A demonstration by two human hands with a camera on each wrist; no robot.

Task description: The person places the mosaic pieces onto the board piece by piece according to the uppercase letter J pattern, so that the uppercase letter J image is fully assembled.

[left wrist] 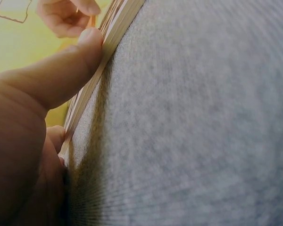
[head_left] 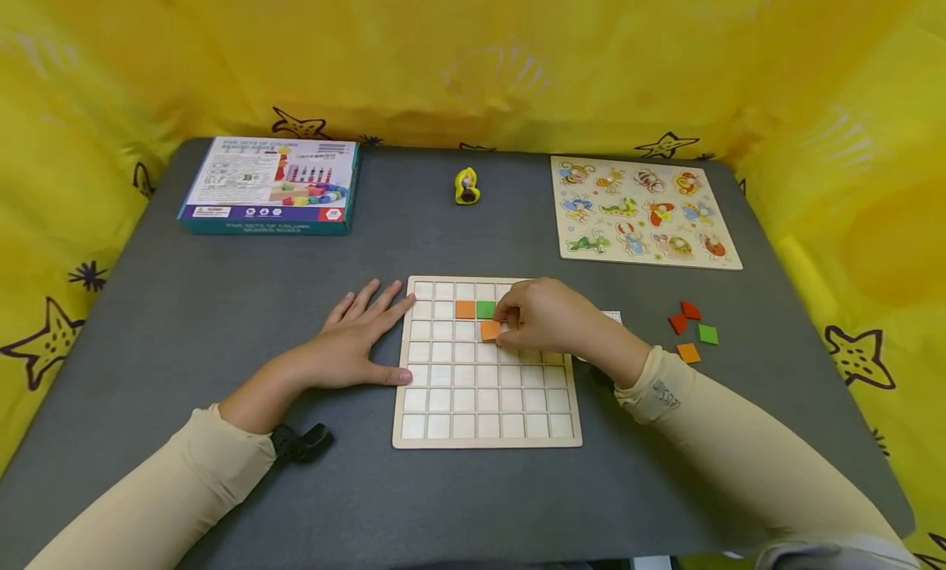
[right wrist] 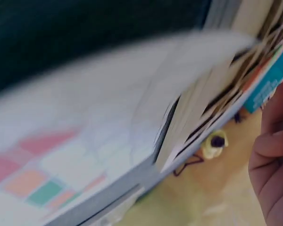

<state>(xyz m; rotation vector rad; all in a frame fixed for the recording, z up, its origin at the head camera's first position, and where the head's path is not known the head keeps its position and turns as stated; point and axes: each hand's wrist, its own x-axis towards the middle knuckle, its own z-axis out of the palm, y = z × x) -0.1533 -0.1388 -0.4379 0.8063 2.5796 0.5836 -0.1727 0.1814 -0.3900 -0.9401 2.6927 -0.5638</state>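
Observation:
A wooden grid board [head_left: 464,401] with pale square cells lies on the grey table. My left hand [head_left: 347,344] spreads its fingers along the board's left edge, with thumb and fingertips touching it. Between thumb and fingers, my right hand [head_left: 550,315] pinches an orange square tile [head_left: 490,331] over the third row of cells. One row above sit another orange tile [head_left: 465,309] and, beside it, a green tile [head_left: 485,310]. The right hand and forearm cover the board's upper right part. In the right wrist view, a white card [right wrist: 118,127] shows printed red, orange and green shapes.
To the right lie two red pieces [head_left: 691,310], a green square [head_left: 708,334] and an orange square [head_left: 688,353]. An insect puzzle board [head_left: 643,213] is at the back right, a small yellow figure [head_left: 466,186] at the back middle, and a beads box [head_left: 269,184] at the back left.

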